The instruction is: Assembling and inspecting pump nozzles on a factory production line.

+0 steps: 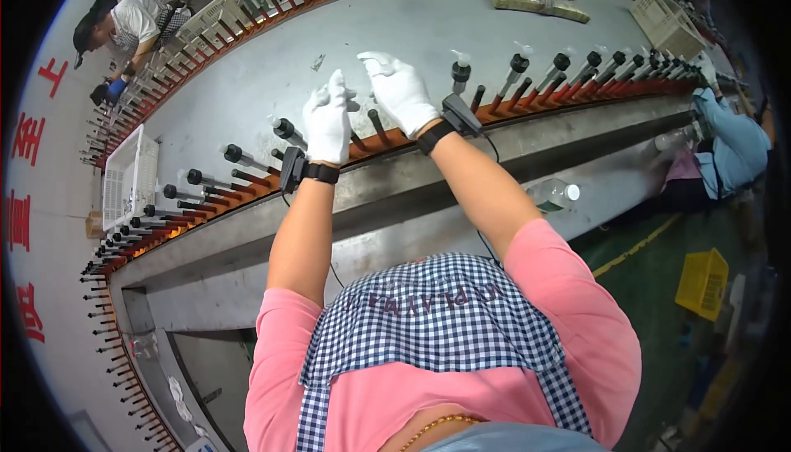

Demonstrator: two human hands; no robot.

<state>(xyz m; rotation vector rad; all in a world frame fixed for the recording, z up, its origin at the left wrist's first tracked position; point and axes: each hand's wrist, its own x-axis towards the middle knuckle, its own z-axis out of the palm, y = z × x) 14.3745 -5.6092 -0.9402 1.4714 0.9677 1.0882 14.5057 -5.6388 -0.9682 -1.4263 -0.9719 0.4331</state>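
My left hand [328, 122], in a white glove, is raised above the near rail [362, 155], its fingers apart. To its right is my right hand [400, 93], also gloved in white, fingers stretched toward the left; I see nothing held in either. Bare dark rods [377, 126] stand on the rail between and below my hands. Nearest my left hand, a rod carries a part with a black collar and clear tip [285, 129]. Beside my right wrist is a similar black-collared part [461, 73]. A small clear piece [317, 62] lies on the grey tabletop [247, 89].
A white crate [132, 173] stands at left, another crate [666, 19] at far right. A wrapped bundle [540, 4] lies on the far tabletop. A clear bottle [554, 195] rests on the ledge at right. Co-workers [136, 28] sit at far left and right [733, 143].
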